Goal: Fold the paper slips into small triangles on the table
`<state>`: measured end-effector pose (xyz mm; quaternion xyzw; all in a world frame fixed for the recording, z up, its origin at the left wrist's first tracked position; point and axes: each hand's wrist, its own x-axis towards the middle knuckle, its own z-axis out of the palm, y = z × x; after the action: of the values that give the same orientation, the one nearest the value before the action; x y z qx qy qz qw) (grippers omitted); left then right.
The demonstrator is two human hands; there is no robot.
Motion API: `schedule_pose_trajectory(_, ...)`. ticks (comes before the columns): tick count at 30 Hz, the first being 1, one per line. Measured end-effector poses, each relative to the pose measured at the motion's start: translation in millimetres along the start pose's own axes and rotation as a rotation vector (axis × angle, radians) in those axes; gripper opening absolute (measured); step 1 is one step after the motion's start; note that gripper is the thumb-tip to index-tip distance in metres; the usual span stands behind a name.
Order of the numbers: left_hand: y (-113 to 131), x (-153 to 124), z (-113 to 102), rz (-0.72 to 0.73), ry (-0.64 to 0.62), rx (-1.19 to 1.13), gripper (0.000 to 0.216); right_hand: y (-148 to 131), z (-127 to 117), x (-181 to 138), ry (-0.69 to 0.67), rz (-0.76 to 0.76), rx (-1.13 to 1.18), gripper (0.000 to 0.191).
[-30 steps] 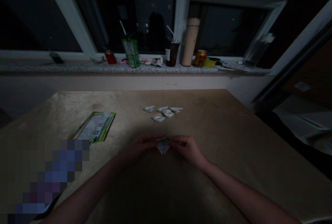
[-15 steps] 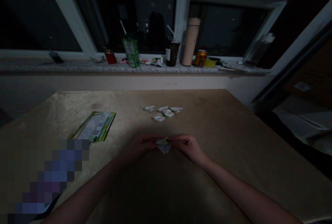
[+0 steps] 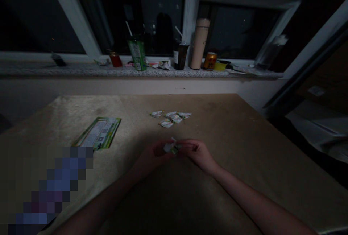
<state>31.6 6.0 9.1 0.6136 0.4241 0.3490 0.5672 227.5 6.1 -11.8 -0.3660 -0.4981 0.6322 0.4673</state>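
Between my two hands is a small folded piece of printed paper [image 3: 169, 148], white with some green. My left hand [image 3: 152, 157] pinches it from the left, thumb below and fingers behind. From the other side, the fingertips of my right hand [image 3: 196, 151] grip its edge. Just beyond my hands, several similar folded paper pieces [image 3: 176, 118] lie on the table in a loose cluster. One of them [image 3: 157, 114] sits slightly apart at the left. The dim light hides the fine folds.
A green printed packet [image 3: 108, 133] lies on the brown table [image 3: 217, 119] to the left, beside a pixelated flat object [image 3: 58, 180]. Along the windowsill [image 3: 95, 71] stand a green cup [image 3: 138, 54], a dark cup [image 3: 180, 55], a beige flask [image 3: 200, 44], a gold can [image 3: 210, 61] and a red jar [image 3: 116, 60].
The held paper has turned and been folded smaller, its lower point no longer hanging down. My left thumb has moved right, under the paper. The pieces on the table have stayed put.
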Motion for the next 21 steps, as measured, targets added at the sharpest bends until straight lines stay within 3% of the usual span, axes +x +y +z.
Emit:
schedule_pose_trajectory(4,-3.6,-0.6,0.2,-0.003,0.008,-0.008,0.064,-2.1,0.5,0.2,0.007,0.024,0.018,0.053)
schedule_pose_trajectory(8,-4.5,0.1,0.4,-0.011,0.009,0.029,0.075,-3.6,1.9,0.4,0.041,0.048,0.001,0.049)
schedule_pose_trajectory(14,-0.6,0.9,-3.5,-0.120,-0.046,0.275,0.038,1.4,3.8,1.8,0.095,0.081,0.075,0.033)
schedule_pose_trajectory(21,1.4,2.2,-4.8,-0.156,-0.078,0.296,0.033,3.9,4.3,1.8,0.114,0.128,0.097,0.033)
